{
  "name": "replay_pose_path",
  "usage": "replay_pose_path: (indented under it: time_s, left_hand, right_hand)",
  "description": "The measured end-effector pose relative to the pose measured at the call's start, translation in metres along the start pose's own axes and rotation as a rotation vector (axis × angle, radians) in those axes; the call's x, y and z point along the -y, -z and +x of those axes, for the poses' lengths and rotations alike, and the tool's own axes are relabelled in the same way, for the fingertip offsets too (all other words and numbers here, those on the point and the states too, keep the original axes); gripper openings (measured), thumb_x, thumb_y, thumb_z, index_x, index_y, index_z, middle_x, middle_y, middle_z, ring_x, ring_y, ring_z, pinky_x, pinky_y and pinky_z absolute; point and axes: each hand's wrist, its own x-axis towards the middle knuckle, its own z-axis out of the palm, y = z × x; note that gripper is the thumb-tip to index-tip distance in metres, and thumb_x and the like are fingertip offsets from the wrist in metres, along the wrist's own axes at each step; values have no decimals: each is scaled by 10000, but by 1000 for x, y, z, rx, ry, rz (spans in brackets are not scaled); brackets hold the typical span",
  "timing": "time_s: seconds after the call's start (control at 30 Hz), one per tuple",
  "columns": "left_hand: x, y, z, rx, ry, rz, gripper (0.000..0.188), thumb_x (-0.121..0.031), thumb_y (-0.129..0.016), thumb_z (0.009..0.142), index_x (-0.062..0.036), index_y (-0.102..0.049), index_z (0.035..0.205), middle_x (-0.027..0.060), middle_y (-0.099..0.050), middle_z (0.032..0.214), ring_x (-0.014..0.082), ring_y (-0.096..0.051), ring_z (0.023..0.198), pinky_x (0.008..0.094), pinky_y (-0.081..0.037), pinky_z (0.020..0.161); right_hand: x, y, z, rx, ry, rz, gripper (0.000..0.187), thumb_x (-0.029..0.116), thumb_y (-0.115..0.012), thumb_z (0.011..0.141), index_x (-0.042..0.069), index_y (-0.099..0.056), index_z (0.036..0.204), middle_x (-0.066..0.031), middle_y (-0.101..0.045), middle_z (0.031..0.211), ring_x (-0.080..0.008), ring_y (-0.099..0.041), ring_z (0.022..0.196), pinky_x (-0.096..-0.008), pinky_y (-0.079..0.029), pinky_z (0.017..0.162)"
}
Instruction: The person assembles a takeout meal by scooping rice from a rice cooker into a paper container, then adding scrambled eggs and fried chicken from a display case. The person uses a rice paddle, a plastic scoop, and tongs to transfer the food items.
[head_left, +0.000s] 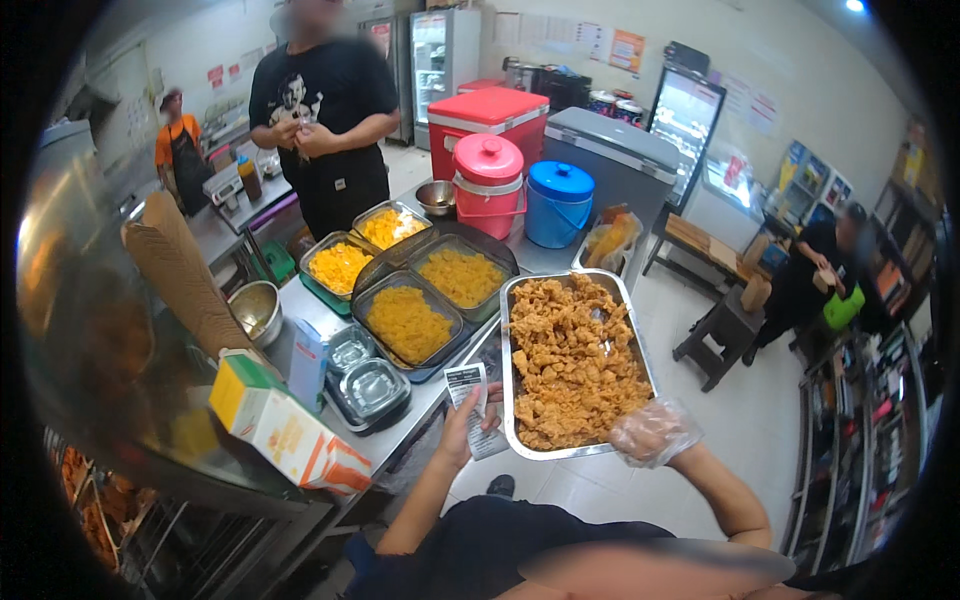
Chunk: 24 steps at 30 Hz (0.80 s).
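Observation:
My left hand (467, 420) is closed on a printed paper slip (478, 400), held upright beside the tray's left edge. A shallow metal tray (507, 372) in front of me is heaped with browned, breaded fried pieces (575, 365). Over its near right corner is my right hand (655, 432), in a clear plastic glove. Its fingers look curled; the crinkled glove hides whatever they hold. Left of the tray, divided clear containers of yellow food (408, 325) stand on the counter. Empty clear containers (370, 390) sit nearer me.
A red-and-white carton (290, 430) and tall brown cardboard (180, 270) stand left. Pink (488, 185) and blue lidded buckets (558, 205) are at the counter's far end, by a metal bowl (437, 197). One person (325, 110) stands across the counter; another (825, 270) is right, near a stool (722, 335).

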Motion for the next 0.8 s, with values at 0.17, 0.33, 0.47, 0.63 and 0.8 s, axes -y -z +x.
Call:
replay_pose_path:
  time_s: [0.17, 0.33, 0.47, 0.63, 0.8]
  left_hand:
    - [4, 20, 52, -164, -26, 46, 439, -316, -543, 955, 75, -530, 1155, 105, -613, 958, 45, -386, 502, 222, -380, 535]
    - [-17, 34, 90, -349, -206, 302, 264, -243, -568, 946, 1, -587, 1046, -11, -507, 652, 39, -386, 503, 209, -336, 510]
    - [-24, 58, 111, -698, -244, 466, 281, -277, -654, 891, -5, -631, 956, -18, -601, 697, 36, -445, 525, 210, -359, 520]
    - [-29, 83, 144, -1113, -482, 555, 304, -225, -692, 867, 17, -621, 1037, 64, -647, 957, 135, -590, 865, 269, -465, 780]
    - [-33, 87, 174, -1321, -709, 476, 253, -127, -661, 882, 32, -612, 1072, 62, -640, 988, 120, -582, 902, 254, -455, 792]
  right_hand:
    - [-45, -94, 10, -60, -1, 28, 132, 161, -638, 653, 169, -597, 778, 22, -545, 667, -125, -586, 561, -300, -467, 474]
    - [-96, -180, 55, -64, 94, 224, 90, 171, -620, 678, 160, -564, 748, 7, -548, 662, -157, -582, 559, -324, -469, 484]
    - [-126, -253, 101, 85, 206, 397, 92, 159, -617, 703, 151, -541, 754, -8, -521, 640, -197, -572, 551, -344, -469, 490]
    - [-151, -342, 166, -98, 488, 521, 93, 189, -589, 776, 125, -574, 842, -39, -576, 746, -217, -618, 673, -379, -499, 556]
    - [-183, -371, 246, -102, 719, 704, 177, 264, -577, 819, 144, -600, 947, -44, -602, 798, -241, -632, 765, -388, -510, 634]
